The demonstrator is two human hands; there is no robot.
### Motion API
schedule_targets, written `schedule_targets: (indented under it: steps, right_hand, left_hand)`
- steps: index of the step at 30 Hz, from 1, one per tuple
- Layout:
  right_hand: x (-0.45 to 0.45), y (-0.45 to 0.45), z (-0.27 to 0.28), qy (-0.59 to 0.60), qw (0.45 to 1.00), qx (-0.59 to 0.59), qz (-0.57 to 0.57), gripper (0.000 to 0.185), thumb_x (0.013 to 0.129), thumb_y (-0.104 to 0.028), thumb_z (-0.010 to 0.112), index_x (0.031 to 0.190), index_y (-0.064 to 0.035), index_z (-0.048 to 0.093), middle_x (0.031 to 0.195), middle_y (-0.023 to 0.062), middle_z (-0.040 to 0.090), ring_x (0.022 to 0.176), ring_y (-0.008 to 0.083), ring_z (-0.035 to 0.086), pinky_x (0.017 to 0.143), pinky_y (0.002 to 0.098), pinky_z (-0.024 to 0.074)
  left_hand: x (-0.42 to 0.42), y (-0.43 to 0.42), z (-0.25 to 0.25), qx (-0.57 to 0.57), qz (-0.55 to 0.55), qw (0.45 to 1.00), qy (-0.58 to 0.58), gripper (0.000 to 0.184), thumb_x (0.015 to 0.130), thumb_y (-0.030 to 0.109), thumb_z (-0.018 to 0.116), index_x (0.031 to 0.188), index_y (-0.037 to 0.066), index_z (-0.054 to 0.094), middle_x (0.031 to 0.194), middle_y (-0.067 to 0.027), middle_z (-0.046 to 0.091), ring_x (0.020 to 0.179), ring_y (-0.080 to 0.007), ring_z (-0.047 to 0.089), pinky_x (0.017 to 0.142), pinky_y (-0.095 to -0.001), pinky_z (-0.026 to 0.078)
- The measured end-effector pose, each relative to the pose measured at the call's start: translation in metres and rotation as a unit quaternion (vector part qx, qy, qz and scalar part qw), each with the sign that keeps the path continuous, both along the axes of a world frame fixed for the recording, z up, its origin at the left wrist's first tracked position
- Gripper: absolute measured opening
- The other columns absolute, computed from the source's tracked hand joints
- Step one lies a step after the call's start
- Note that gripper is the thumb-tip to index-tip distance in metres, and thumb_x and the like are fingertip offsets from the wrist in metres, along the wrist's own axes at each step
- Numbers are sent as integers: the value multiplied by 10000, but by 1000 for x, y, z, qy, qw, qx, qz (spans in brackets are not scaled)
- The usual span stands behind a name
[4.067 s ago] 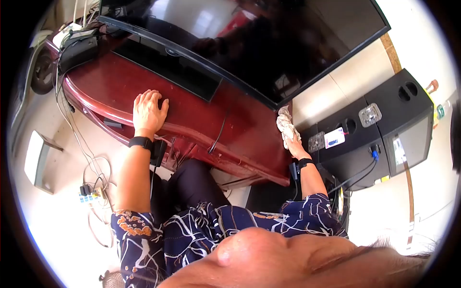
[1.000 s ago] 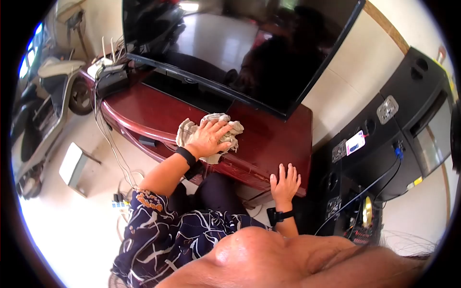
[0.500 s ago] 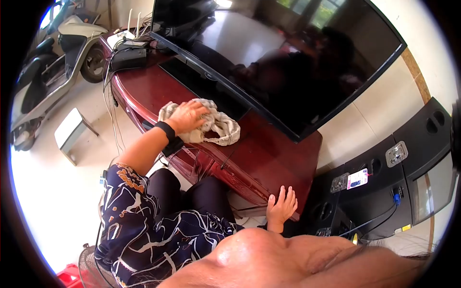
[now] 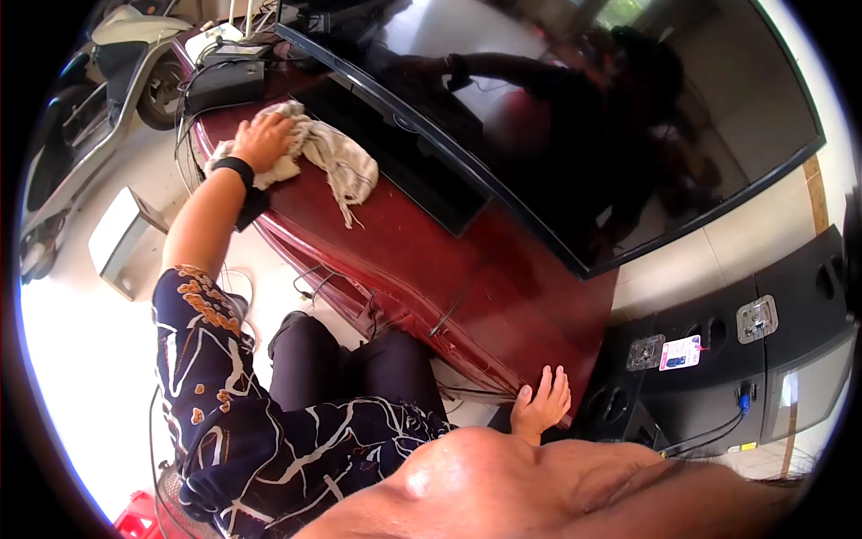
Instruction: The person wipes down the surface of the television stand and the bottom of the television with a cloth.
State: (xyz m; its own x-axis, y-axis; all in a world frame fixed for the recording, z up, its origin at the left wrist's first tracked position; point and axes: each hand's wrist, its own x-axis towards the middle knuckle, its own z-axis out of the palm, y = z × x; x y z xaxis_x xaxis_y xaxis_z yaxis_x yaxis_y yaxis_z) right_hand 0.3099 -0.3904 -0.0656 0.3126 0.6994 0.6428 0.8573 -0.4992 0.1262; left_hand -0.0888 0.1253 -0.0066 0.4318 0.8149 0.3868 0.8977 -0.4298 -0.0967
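My left hand (image 4: pixel 263 142) presses on a crumpled pale striped cloth (image 4: pixel 339 168) at the left part of the dark red cabinet top (image 4: pixel 413 242); its fingers are bent over the cloth. Part of the cloth trails out to the right of the hand. My right hand (image 4: pixel 541 404) rests on the cabinet's right front corner, fingers spread, holding nothing. Behind the cloth stands a large black television (image 4: pixel 575 126), its long black base (image 4: pixel 404 162) lying on the cabinet.
A black box (image 4: pixel 226 85) with cables and a white router (image 4: pixel 211 40) sits at the cabinet's left end. Black speakers (image 4: pixel 700 386) with a badge (image 4: pixel 681 353) stand at right. A white stool (image 4: pixel 121 235) and a scooter (image 4: pixel 126 81) are on the left.
The cloth has gone from my right hand to my left. Lately my left hand has slid it leftward along the cabinet top toward the black box. My right hand stays at the right corner.
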Motion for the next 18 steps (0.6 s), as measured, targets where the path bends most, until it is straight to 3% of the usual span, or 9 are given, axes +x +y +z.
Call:
schedule_targets:
  steps: [4,12,15,17,18]
  right_hand:
    - [0,1,-2,-2,1000,-1,-10,494,907,-415,406,1201,-60,582,1282,190,546,1148,378,529,969,492,371]
    - [0,3,4,12,1000,1,-10,514,931,-427,371,1184,-39,594,1264,196,558,1128,388,538,968,489,373]
    - [2,1,5,21,1000,-6,-9,500,910,-412,406,1195,-44,589,1276,194,547,1142,385,527,972,489,371]
    - [4,0,6,22,1000,-8,-18,494,897,-403,427,1201,-48,587,1283,194,539,1153,382,519,974,490,369]
    - [4,-1,7,29,999,-10,-12,494,885,-400,441,1206,-53,584,1292,193,530,1164,379,510,976,492,367]
  left_hand:
    - [-29,31,7,-48,65,997,18,384,937,333,477,1298,202,494,1329,-43,482,1246,-261,474,922,-565,405]
    - [-29,73,0,-72,105,989,76,384,952,332,440,1308,191,475,1312,-92,480,1242,-298,473,950,-606,378]
    - [-21,78,-6,-84,101,990,48,422,927,352,438,1313,182,459,1343,-120,450,1281,-341,420,963,-624,362]
    - [-6,58,-2,-128,165,977,30,519,897,378,446,1374,177,401,1397,-147,391,1332,-383,334,1011,-633,321]
    - [-2,54,-10,-109,166,980,19,518,904,439,383,1348,177,427,1398,-139,398,1344,-373,310,995,-675,295]
